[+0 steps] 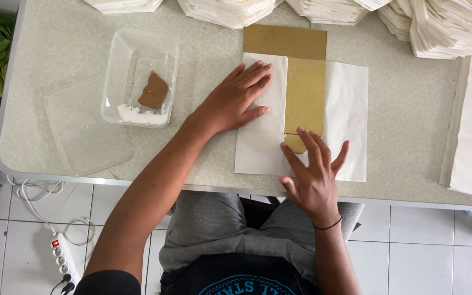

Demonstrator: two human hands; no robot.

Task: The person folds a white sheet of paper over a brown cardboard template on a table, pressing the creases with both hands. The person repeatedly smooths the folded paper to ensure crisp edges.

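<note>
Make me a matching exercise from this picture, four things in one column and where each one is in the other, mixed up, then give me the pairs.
Things:
1. left hand
2. right hand
3. clear plastic tub
4. power strip

Places:
A. on the tiled floor below the table's left end
B. flat on the folded left flap of the white paper
C. at the lower end of the brown cardboard template
D. on the table, left of the paper, with a brown scrap and white paste inside

Pairs: 1-B, 2-C, 3-D, 4-A
</note>
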